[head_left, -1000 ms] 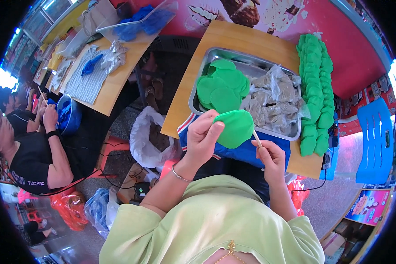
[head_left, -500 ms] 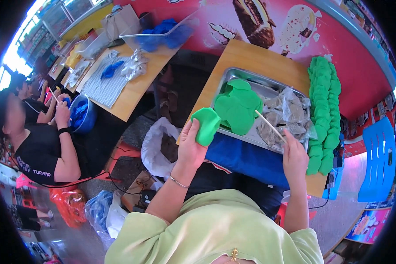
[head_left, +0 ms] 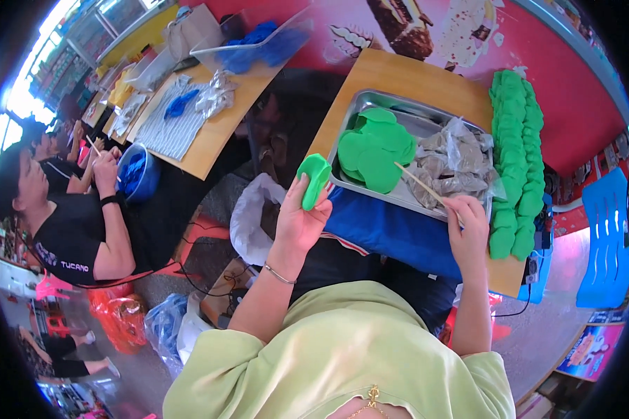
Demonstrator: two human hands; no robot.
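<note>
My left hand [head_left: 302, 218] is closed on a thin green piece [head_left: 314, 179], soft-looking and with its edges curling inward. In my right hand [head_left: 468, 216] is a slim wooden stick [head_left: 421, 184], its tip pointing up and left over the metal tray [head_left: 405, 110]. Flat green rounded pieces [head_left: 376, 150] lie overlapped in the tray's left part. Beside them sit several small clear plastic bags with greyish-brown contents [head_left: 456, 157]. The stick's tip is near the green pieces; whether it touches them I cannot tell.
Long rows of overlapping green pieces [head_left: 514, 153] run along the right of the wooden table [head_left: 398, 70]. A white-lined bin [head_left: 248, 223] stands left of my left arm. Further left a co-worker [head_left: 77, 223] holds a stick over a blue bucket [head_left: 138, 173]. A blue plastic chair [head_left: 604, 241] stands at right.
The green piece in my left hand has turned and now curls inward instead of lying flatter. My right hand still holds the stick, whose tip sits slightly further left.
</note>
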